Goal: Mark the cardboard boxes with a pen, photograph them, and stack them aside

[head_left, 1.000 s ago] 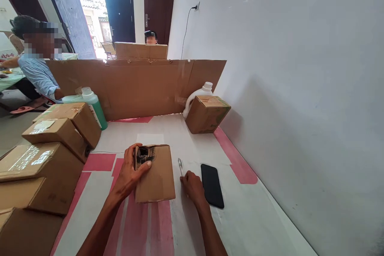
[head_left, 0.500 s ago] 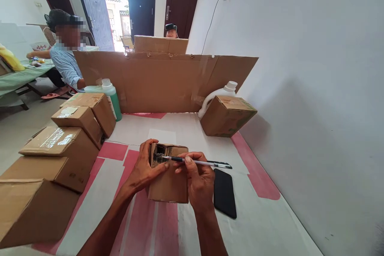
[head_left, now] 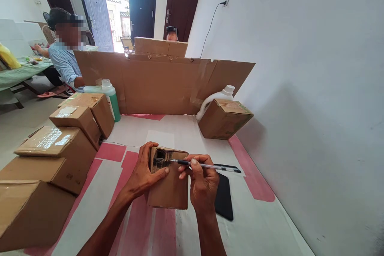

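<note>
The box (head_left: 169, 192) stands on the tabletop (head_left: 255, 228), its left side held in the grip of the left hand (head_left: 147, 172). The right hand (head_left: 204, 182) grips the pen (head_left: 210, 166); tip contact cannot be told. Progress: blackening apparently borders the opening (head_left: 160, 155); the rest looks bare.

Left: brown cardboard boxes (head_left: 73, 154), green plastic bottle (head_left: 113, 101)
Back: upright brown cardboard panel (head_left: 162, 84), white plastic jug (head_left: 219, 95)
Beyond: 2 people (head_left: 63, 63)
</note>
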The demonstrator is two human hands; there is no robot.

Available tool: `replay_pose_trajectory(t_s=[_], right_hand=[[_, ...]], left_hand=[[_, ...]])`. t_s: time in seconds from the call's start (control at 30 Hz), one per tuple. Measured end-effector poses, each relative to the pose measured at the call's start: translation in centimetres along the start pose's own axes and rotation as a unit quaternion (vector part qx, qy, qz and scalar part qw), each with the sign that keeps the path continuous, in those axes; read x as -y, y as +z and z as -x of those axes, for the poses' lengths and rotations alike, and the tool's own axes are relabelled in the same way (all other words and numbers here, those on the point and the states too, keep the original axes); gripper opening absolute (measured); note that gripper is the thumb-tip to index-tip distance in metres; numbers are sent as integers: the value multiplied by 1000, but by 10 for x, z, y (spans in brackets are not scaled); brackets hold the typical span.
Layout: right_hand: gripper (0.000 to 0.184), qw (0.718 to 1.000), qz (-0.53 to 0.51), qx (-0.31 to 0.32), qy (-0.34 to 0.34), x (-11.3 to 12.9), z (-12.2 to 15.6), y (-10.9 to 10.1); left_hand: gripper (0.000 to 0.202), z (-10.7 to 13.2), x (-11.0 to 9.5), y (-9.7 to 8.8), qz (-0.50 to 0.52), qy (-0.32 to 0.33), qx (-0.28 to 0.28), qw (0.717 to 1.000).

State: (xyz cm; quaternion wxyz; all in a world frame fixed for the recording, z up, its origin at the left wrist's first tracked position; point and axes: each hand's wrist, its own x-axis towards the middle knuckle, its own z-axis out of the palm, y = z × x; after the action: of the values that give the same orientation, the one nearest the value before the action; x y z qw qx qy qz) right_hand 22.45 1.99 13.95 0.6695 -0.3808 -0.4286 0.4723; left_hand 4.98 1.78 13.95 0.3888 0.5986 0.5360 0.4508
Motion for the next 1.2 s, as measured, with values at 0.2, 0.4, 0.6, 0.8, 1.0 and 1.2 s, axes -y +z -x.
replay_pose_trajectory(t_s=[0.2,0.4,0.6,0.8,1.0,1.2], right_hand=[[22,999,29,-15,-17,-2,-1,2],[21,998,20,-41,-48,7,-7,13],[27,985,112,-121,-50,2,-49,-24],[26,855,498,45,139,-66,-66,-86],[20,763,603,95,216,-95,-36,-93],[27,726,653,36,212,-74,-15,-104]], left_hand=[[63,0,2,0,9,-2,-3,1000],[63,1,2,0,2,-1,-7,1000],[67,2,3,-5,27,-17,-8,999],[67,3,2,-5,23,-20,-12,999],[69,3,10,-6,16,-25,-11,999],[68,1,15,-6,3,-19,-28,999]])
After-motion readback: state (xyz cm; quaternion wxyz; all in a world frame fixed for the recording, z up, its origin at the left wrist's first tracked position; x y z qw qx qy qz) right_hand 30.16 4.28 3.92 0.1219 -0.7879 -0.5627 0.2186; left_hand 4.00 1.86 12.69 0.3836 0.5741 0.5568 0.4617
